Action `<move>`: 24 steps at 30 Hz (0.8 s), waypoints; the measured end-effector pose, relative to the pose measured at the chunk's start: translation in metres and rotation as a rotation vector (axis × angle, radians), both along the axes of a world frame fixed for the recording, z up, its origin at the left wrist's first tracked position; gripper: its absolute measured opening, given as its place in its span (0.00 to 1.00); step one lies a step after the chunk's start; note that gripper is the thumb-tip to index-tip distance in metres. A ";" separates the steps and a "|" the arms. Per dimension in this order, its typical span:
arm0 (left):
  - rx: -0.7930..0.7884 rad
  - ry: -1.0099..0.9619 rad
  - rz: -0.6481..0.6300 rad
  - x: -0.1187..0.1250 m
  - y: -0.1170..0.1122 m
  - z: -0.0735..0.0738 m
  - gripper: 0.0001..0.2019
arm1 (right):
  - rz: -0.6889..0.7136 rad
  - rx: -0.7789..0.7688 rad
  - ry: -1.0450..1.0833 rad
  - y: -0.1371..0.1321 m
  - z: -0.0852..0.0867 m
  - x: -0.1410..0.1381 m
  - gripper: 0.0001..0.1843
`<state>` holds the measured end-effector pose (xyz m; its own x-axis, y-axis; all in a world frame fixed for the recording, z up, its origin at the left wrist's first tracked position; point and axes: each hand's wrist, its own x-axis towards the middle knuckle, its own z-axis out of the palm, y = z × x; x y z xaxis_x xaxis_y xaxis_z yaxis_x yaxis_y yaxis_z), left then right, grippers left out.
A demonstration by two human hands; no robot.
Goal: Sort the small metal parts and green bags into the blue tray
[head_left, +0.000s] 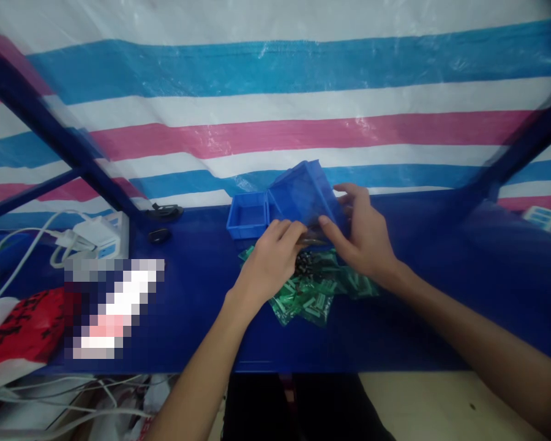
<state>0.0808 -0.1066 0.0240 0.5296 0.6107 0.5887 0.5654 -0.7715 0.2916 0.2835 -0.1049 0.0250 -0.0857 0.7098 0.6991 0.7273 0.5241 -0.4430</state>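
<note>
near the counter's (202, 300) back edge, your right hand (370, 236) grips the tilted blue bin (298, 190) — likely light, stiff, slick; take opposite walls — whether your left hand (270, 257) holds anything can't be told.

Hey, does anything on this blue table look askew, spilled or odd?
One blue bin is tilted, gripped by the right hand, while the neighboring bin sits level. Below, small dark pieces show among jumbled green packets, which looks untidy; I can't tell whether anything spilled. No damage is evident.
</note>
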 end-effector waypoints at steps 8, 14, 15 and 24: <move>-0.213 -0.057 0.051 -0.018 0.004 0.003 0.03 | 0.005 0.047 -0.142 0.010 -0.005 0.010 0.34; -0.323 -0.028 0.106 -0.026 0.010 -0.002 0.10 | 0.007 0.077 -0.280 0.015 -0.008 0.015 0.34; -0.315 -0.020 0.106 -0.026 0.010 -0.003 0.11 | 0.006 0.078 -0.311 0.015 -0.008 0.017 0.34; -0.198 0.103 0.191 -0.027 0.012 -0.008 0.12 | 0.061 0.154 -0.501 0.018 -0.009 0.026 0.35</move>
